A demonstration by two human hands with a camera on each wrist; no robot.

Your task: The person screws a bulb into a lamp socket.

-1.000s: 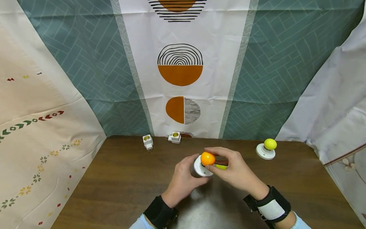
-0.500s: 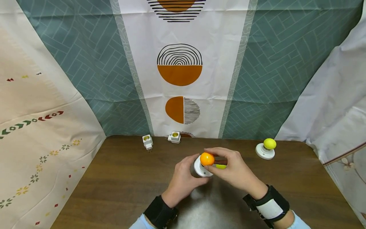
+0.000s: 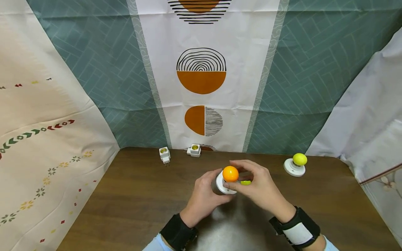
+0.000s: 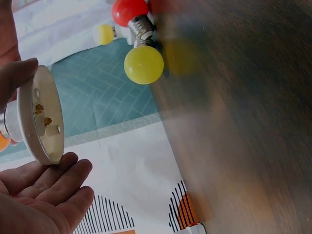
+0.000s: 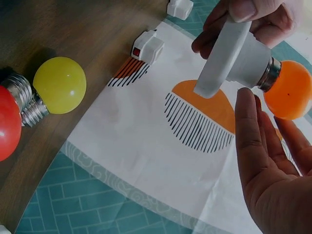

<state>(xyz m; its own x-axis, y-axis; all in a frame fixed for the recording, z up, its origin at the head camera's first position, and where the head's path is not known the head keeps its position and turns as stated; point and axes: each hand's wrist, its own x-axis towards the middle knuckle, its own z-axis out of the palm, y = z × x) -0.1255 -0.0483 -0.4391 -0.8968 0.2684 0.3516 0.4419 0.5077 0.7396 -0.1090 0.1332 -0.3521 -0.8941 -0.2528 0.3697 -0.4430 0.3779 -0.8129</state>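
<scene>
Above the table, my left hand [image 3: 204, 191] grips a white round lamp holder [image 3: 223, 186] by its rim, thumb and fingers on opposite sides. Its hollow underside shows brass terminals in the left wrist view. An orange light bulb [image 3: 230, 173] sits in the holder's socket, with its metal collar [image 5: 270, 75] partly showing. My right hand [image 3: 257, 183] is around the orange bulb, index finger at its top and thumb low beside the holder. In the right wrist view, the fingers lie close along the bulb; their exact contact is hard to tell.
Beyond my right hand lie a yellow bulb [image 5: 59, 85] and a red bulb [image 5: 6, 124]. A white lamp holder [image 3: 294, 168] with a yellow-green bulb [image 3: 299, 159] stands at the back right. Two white plug-in sockets [image 3: 164, 155] are at the back edge, before the hanging cloth [image 3: 141, 132].
My right thumb has slid off the orange bulb's side towards the holder, and the index finger has shifted slightly. The left hand keeps its grip. The head view has turned a little.
</scene>
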